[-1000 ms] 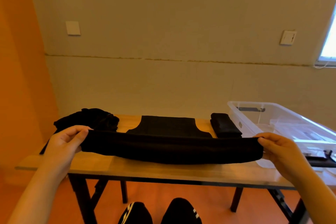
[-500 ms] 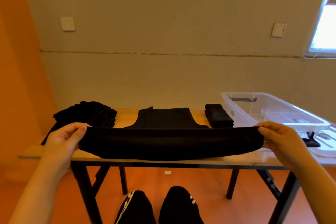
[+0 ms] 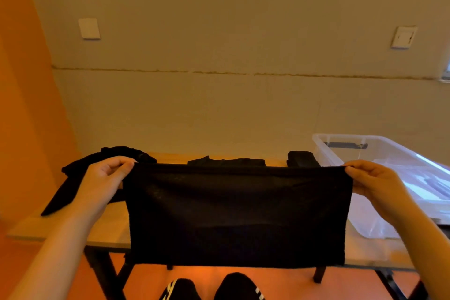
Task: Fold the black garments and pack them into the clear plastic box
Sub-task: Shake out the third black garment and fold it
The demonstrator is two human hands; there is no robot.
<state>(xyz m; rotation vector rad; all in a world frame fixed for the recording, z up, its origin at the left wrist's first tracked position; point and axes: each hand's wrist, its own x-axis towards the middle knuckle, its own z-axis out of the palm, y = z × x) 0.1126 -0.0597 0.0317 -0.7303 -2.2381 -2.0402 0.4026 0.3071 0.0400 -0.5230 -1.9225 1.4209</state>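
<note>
Both hands' fingers [image 3: 126,167] pinch the hanging black garment's [image 3: 237,214] top corners.

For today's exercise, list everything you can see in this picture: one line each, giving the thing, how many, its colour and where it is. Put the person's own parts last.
held garment: 1, black, hanging in front of the table, pinched at its top corners
crumpled garment: 1, black, table's far left, draping over the edge
flat garment: 1, black, table's far middle, mostly hidden
folded garment: 1, black, beside the box
plastic box: 1, clear, table's right end
table: 1, light wood, dark legs
wall plates: 2, white, on the wall
shoes: 2, black, white stripes, on the floor
left hand: 1, pinching the left corner
right hand: 1, pinching the right corner
</note>
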